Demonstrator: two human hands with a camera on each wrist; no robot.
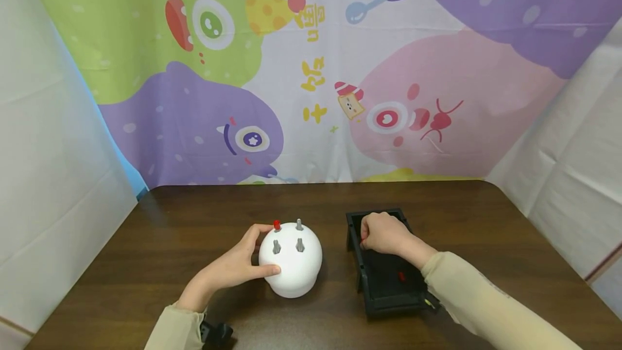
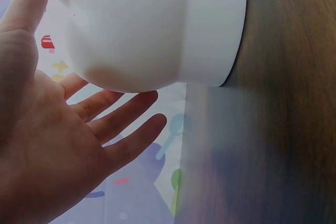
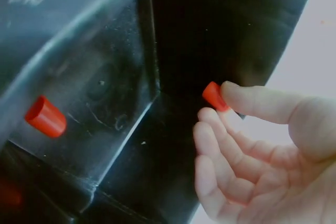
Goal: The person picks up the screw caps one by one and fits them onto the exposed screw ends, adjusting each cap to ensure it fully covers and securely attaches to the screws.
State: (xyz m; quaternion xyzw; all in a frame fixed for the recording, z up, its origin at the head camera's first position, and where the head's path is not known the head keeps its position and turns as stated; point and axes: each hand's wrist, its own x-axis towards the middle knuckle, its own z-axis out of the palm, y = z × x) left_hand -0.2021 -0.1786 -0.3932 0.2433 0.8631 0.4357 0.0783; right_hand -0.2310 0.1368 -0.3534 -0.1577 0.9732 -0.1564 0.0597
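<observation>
A white dome-shaped body [image 1: 290,277] stands on the table, with several metal pegs [image 1: 299,245] sticking up from its top. One peg at the back left wears a red cap [image 1: 277,224]. My left hand [image 1: 238,263] holds the dome from the left, thumb on the near side and index finger by the capped peg. In the left wrist view its other fingers [image 2: 131,109] lie along the dome's side. My right hand [image 1: 386,235] is inside a black tray [image 1: 367,290] and pinches a small red cap [image 3: 212,95] between thumb and index finger.
Another red cap [image 3: 47,118] lies loose in the tray, and a dim red patch shows at the right wrist view's lower left. The tray stands right of the dome on the brown table [image 1: 204,209]. A printed curtain [image 1: 320,139] hangs behind the table.
</observation>
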